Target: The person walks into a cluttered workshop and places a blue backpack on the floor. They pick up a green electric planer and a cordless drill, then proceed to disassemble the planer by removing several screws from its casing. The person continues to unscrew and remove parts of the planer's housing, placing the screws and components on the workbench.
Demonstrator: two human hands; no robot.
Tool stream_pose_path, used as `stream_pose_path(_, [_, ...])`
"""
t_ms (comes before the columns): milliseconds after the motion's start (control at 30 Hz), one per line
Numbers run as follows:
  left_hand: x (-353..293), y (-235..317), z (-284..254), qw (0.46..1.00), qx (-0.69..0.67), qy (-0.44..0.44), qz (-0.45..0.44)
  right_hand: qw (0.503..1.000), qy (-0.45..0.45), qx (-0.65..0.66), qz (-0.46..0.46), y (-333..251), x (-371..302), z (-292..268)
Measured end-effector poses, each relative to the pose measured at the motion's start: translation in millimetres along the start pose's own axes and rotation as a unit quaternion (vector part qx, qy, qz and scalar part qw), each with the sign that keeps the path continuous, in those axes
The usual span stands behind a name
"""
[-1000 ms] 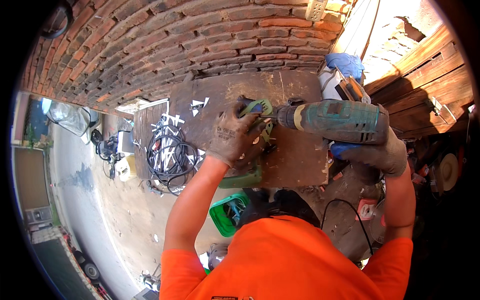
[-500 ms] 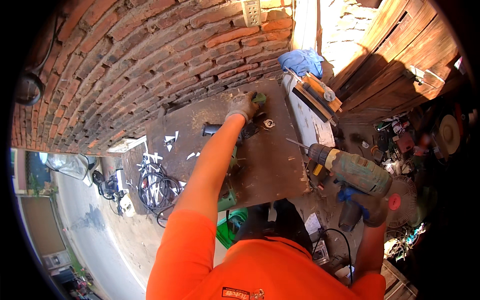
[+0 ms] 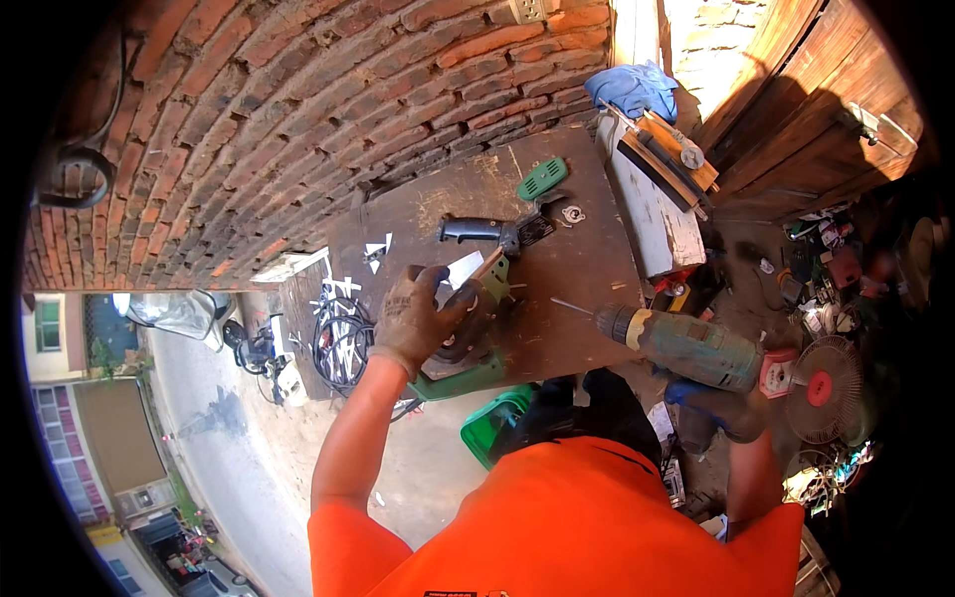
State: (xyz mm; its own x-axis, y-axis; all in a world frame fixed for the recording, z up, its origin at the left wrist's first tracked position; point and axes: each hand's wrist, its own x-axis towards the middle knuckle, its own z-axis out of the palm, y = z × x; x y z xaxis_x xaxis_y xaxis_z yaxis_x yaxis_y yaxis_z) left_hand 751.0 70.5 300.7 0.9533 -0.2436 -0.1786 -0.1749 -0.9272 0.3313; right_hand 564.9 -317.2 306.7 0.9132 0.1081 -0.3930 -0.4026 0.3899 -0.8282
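My left hand [image 3: 423, 316], in a dirty work glove, hovers over or touches a green power-tool body [image 3: 468, 376] at the table's near edge. Its fingers are spread, with nothing visibly gripped; the fingertips partly hide the tool's dark middle. My right hand [image 3: 731, 410], gloved too, is wrapped round the handle of a worn green drill [image 3: 696, 350]. The drill's long thin bit [image 3: 571, 304] points left over the table's right edge. Farther back lie a green vented cover [image 3: 542, 179], a black tool handle [image 3: 473, 229] and a small metal ring-shaped part [image 3: 573, 214].
The brown table [image 3: 587, 259] stands against a brick wall [image 3: 348, 129]. Coiled black cable [image 3: 338, 348] and white scraps lie on its left. A white board [image 3: 647, 229] with wooden pieces stands at the right, near a fan [image 3: 821, 388]. A green bin [image 3: 487, 428] is below.
My left hand has let go of the green vented cover at the back of the table and come back to the green tool body. My right hand still holds the drill.
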Motion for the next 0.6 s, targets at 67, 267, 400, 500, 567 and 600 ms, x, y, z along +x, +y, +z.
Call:
stream_pose_path(67, [-43,-10,21,0.997,0.053,0.054,-0.005,0.999,-0.030,0.030,0.008,2,12,14])
stream_pose_path(267, [-65,-8,74,0.981,0.075,0.169,-0.062,0.995,-0.095,0.039,0.016,4,34,36])
stream_pose_path(400, [-61,-5,75,0.979,0.058,0.179,-0.074,0.993,-0.099,0.055,0.029,8,39,40])
stream_pose_path(500, [-61,-16,81,0.979,0.046,0.189,-0.059,0.994,-0.099,0.046,0.025,9,42,40])
stream_pose_path(567, [-62,-18,82,0.979,0.043,0.193,-0.055,0.994,-0.095,0.049,0.027,11,43,40])
stream_pose_path(600, [-61,-19,82,0.979,0.049,0.188,-0.057,0.994,-0.091,0.059,0.032,12,43,42])
